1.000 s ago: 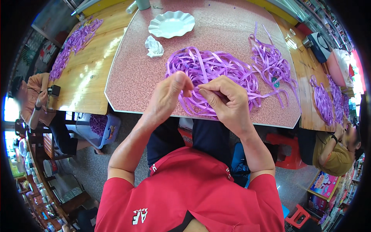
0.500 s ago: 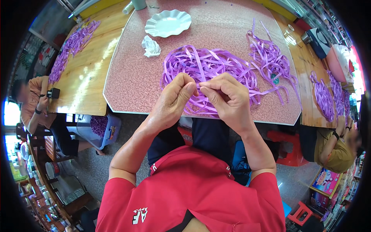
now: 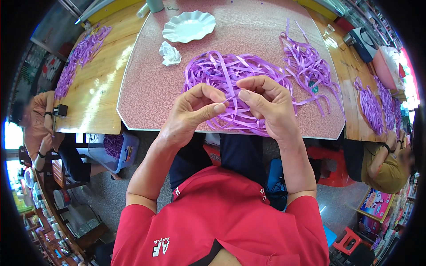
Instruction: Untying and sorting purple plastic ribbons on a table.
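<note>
A big heap of shiny purple ribbon (image 3: 248,66) lies on the pink speckled table in front of me. Above its near side, my left hand (image 3: 193,108) pinches a purple ribbon between thumb and forefinger. A strand loops up from the heap and passes between my two hands. Close by on the right, my right hand (image 3: 270,104) has its thumb and forefinger parted, with nothing visible between them; its other fingers curl inward. A smaller tangle of purple ribbon (image 3: 308,62), with a green bit in it, sits right of the heap.
A white scalloped plate (image 3: 188,26) and crumpled white tissue (image 3: 170,54) lie farther back on the table. Wooden tables with more purple ribbon (image 3: 82,53) flank both sides, a person seated at each. A blue-rimmed plastic bin (image 3: 120,153) stands at lower left.
My hands have drawn slightly apart. My right thumb and forefinger have parted from their pinch, while the left still pinches. A ribbon strand now shows between the hands.
</note>
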Action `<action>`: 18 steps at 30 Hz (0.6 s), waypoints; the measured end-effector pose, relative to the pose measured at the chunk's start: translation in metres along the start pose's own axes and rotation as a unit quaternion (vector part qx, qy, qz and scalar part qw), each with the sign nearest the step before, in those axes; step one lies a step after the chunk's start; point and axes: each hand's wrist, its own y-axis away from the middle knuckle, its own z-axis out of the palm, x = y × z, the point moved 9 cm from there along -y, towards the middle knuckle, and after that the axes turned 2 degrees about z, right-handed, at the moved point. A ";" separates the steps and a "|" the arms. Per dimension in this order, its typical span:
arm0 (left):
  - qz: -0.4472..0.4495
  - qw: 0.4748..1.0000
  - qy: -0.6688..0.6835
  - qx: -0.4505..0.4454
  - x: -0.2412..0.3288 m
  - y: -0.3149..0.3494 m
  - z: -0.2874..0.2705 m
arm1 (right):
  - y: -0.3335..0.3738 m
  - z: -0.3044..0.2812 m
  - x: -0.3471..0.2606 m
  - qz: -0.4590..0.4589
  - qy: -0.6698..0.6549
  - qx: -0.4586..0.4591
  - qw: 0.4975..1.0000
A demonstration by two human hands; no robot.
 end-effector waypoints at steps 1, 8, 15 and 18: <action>0.000 1.000 0.000 -0.001 -0.002 0.000 0.000 | -0.001 -0.003 0.007 0.018 -0.018 0.015 1.000; 0.090 0.986 0.124 0.065 -0.003 -0.002 -0.008 | 0.003 0.010 0.019 -0.007 0.007 0.009 1.000; 0.395 0.783 -0.480 0.030 0.057 0.017 0.034 | 0.002 0.006 0.016 -0.048 0.059 0.018 0.997; 0.418 0.736 -0.533 0.010 0.055 0.018 0.040 | 0.000 0.005 0.017 -0.041 0.096 0.020 0.994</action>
